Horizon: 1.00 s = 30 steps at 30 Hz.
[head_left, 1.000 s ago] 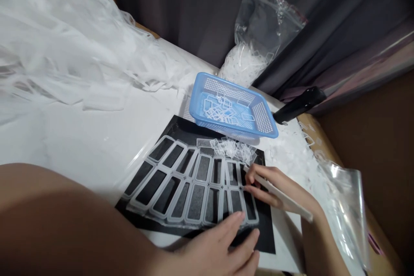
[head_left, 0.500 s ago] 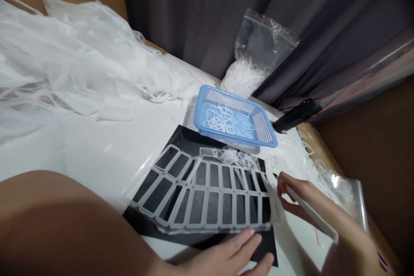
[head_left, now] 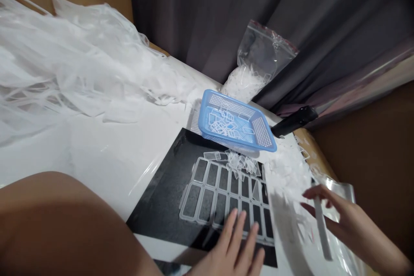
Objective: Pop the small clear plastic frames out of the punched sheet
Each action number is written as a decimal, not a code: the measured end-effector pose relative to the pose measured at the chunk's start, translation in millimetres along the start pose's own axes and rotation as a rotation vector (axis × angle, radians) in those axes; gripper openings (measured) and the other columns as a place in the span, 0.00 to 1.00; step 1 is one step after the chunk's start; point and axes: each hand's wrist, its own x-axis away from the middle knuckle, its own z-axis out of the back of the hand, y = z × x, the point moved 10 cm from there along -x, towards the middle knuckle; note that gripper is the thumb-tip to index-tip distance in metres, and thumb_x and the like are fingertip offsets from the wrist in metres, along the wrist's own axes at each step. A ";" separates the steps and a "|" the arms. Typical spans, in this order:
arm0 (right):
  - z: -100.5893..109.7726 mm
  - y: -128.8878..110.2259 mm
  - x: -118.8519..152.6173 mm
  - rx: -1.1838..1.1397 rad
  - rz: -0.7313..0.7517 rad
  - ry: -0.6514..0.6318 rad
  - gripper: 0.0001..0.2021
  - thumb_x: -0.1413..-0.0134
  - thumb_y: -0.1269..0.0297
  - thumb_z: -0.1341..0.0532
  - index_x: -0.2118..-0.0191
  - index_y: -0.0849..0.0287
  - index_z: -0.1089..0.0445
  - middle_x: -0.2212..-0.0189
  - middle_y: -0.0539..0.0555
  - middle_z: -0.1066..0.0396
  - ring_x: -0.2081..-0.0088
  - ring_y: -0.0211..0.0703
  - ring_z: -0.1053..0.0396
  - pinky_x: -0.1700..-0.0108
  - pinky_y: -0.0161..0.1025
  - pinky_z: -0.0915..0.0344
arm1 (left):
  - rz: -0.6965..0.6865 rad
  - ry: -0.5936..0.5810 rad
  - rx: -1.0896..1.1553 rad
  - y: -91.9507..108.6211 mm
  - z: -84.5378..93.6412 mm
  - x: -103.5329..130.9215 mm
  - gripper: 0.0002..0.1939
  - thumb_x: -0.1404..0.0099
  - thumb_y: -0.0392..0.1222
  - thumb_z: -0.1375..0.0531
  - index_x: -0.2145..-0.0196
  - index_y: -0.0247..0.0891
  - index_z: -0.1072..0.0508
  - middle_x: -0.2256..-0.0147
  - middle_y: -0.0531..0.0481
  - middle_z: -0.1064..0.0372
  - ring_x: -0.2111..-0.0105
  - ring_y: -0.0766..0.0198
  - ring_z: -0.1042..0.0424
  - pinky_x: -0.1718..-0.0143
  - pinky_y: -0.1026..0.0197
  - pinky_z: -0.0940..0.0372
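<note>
A translucent plastic grid sheet [head_left: 220, 189] of rectangular frames lies on a black mat [head_left: 168, 198]. My left hand [head_left: 234, 246] rests flat with fingers apart on the sheet's near edge. My right hand [head_left: 336, 215] hovers to the right of the mat and is shut on a thin white stick tool [head_left: 321, 226]. A small heap of loose clear pieces [head_left: 241, 160] sits at the sheet's far edge, just in front of a blue basket [head_left: 237, 137] with more such pieces inside.
A large pile of white plastic scrap [head_left: 64, 64] covers the far left of the white table [head_left: 106, 155]. A clear zip bag [head_left: 258, 62] leans on the dark curtain. A black stapler-like tool [head_left: 293, 121] lies behind the basket. Crumpled clear plastic [head_left: 346, 192] lies at the right edge.
The grid sheet slid right along the mat, baring the mat's left part. My right hand drew back to the right, off the sheet. My left hand moved up onto the sheet's near edge.
</note>
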 end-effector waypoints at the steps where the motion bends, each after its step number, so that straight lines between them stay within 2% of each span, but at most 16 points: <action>1: -10.8 -21.7 -7.7 -0.049 0.028 -0.078 0.10 0.43 0.53 0.36 0.62 0.53 0.30 0.67 0.54 0.27 0.68 0.46 0.29 0.69 0.38 0.31 | 0.077 -0.013 -0.014 -7.8 -1.6 1.0 0.23 0.26 0.49 0.53 0.39 0.44 0.34 0.43 0.42 0.32 0.47 0.48 0.28 0.46 0.37 0.40; 2: -20.8 -44.3 -16.1 -0.125 0.051 -0.131 0.08 0.38 0.56 0.40 0.60 0.54 0.31 0.66 0.55 0.28 0.66 0.45 0.29 0.67 0.38 0.31 | 0.154 -0.045 -0.036 -14.5 -5.8 2.8 0.24 0.28 0.53 0.52 0.42 0.43 0.30 0.46 0.40 0.30 0.48 0.45 0.28 0.45 0.34 0.42; 3: -26.5 -71.1 -25.3 -0.215 0.117 -0.129 0.08 0.35 0.57 0.42 0.64 0.54 0.33 0.69 0.54 0.30 0.68 0.43 0.31 0.67 0.38 0.33 | 0.226 -0.075 -0.057 -19.6 -10.8 5.1 0.25 0.30 0.56 0.49 0.45 0.42 0.27 0.47 0.38 0.29 0.48 0.42 0.28 0.44 0.31 0.45; 5: -45.1 -127.7 -39.9 -0.435 0.315 -0.196 0.12 0.31 0.61 0.47 0.67 0.56 0.32 0.69 0.53 0.31 0.67 0.42 0.32 0.64 0.38 0.34 | 0.346 -0.095 -0.065 -23.8 -19.7 10.2 0.27 0.37 0.63 0.43 0.51 0.41 0.21 0.49 0.35 0.27 0.49 0.35 0.28 0.42 0.27 0.49; 6: -54.7 -146.6 -47.4 -0.513 0.363 -0.212 0.13 0.31 0.62 0.48 0.65 0.56 0.30 0.68 0.53 0.31 0.65 0.41 0.31 0.62 0.39 0.34 | 0.399 -0.089 -0.059 -24.5 -23.3 13.0 0.30 0.42 0.65 0.39 0.54 0.40 0.20 0.51 0.33 0.27 0.49 0.32 0.28 0.42 0.24 0.51; 8: -76.8 -166.7 -62.9 -0.618 0.368 -0.234 0.10 0.32 0.63 0.45 0.60 0.55 0.27 0.64 0.54 0.28 0.62 0.42 0.29 0.58 0.39 0.33 | 0.487 -0.060 -0.059 -25.7 -26.6 18.7 0.32 0.50 0.67 0.35 0.58 0.38 0.18 0.54 0.31 0.25 0.52 0.27 0.28 0.45 0.20 0.51; 9: -88.5 -171.1 -69.5 -0.673 0.356 -0.253 0.07 0.34 0.63 0.42 0.56 0.54 0.27 0.62 0.54 0.26 0.61 0.42 0.28 0.58 0.39 0.32 | 0.500 -0.071 -0.069 -25.5 -28.5 20.9 0.32 0.49 0.67 0.35 0.57 0.39 0.19 0.54 0.31 0.25 0.53 0.27 0.27 0.47 0.18 0.50; 11: -111.9 -171.8 -80.2 -0.782 0.306 -0.311 0.13 0.38 0.63 0.37 0.48 0.54 0.29 0.62 0.53 0.23 0.61 0.42 0.25 0.57 0.39 0.30 | 0.416 -0.136 -0.100 -19.9 -32.6 21.6 0.30 0.40 0.65 0.41 0.50 0.41 0.22 0.51 0.32 0.27 0.52 0.31 0.27 0.49 0.19 0.46; 13: -130.1 -170.4 -86.5 -0.861 0.291 -0.374 0.14 0.40 0.64 0.34 0.49 0.56 0.28 0.61 0.54 0.22 0.60 0.42 0.24 0.56 0.39 0.29 | 0.313 -0.205 -0.142 -15.7 -33.8 22.9 0.28 0.33 0.61 0.47 0.44 0.44 0.27 0.48 0.34 0.29 0.50 0.35 0.27 0.49 0.22 0.43; 15: -139.4 -171.7 -89.8 -0.922 0.335 -0.413 0.09 0.42 0.66 0.33 0.55 0.58 0.24 0.60 0.55 0.21 0.59 0.43 0.23 0.56 0.39 0.29 | 0.291 -0.242 -0.184 -17.6 -32.0 25.4 0.27 0.31 0.60 0.49 0.42 0.44 0.30 0.48 0.35 0.29 0.51 0.36 0.27 0.51 0.25 0.39; 18: -141.0 -177.0 -91.7 -0.996 0.438 -0.418 0.07 0.43 0.68 0.33 0.58 0.58 0.22 0.63 0.55 0.21 0.61 0.44 0.23 0.57 0.41 0.28 | 0.345 -0.301 -0.222 -21.3 -34.1 27.9 0.26 0.30 0.59 0.51 0.39 0.49 0.34 0.46 0.36 0.31 0.52 0.38 0.26 0.56 0.28 0.34; 21: -137.5 -183.0 -90.8 -0.989 0.515 -0.393 0.06 0.44 0.71 0.33 0.60 0.57 0.21 0.64 0.56 0.22 0.61 0.45 0.24 0.56 0.44 0.28 | 0.379 -0.376 -0.223 -19.5 -40.9 28.2 0.26 0.28 0.59 0.55 0.37 0.54 0.38 0.43 0.39 0.35 0.50 0.40 0.27 0.56 0.30 0.33; 26: -133.0 -189.6 -85.7 -0.881 0.562 -0.368 0.06 0.41 0.73 0.36 0.60 0.57 0.24 0.57 0.58 0.22 0.56 0.46 0.26 0.51 0.47 0.30 | 0.353 -0.416 -0.216 -15.9 -41.8 26.4 0.26 0.28 0.57 0.54 0.37 0.51 0.37 0.45 0.39 0.34 0.50 0.39 0.27 0.58 0.31 0.32; 30: -132.6 -192.8 -79.0 -0.821 0.580 -0.382 0.06 0.38 0.72 0.39 0.57 0.57 0.27 0.55 0.58 0.23 0.53 0.45 0.28 0.50 0.46 0.30 | 0.362 -0.434 -0.213 -15.9 -43.6 28.0 0.27 0.29 0.56 0.52 0.36 0.48 0.39 0.43 0.36 0.35 0.50 0.37 0.27 0.57 0.29 0.32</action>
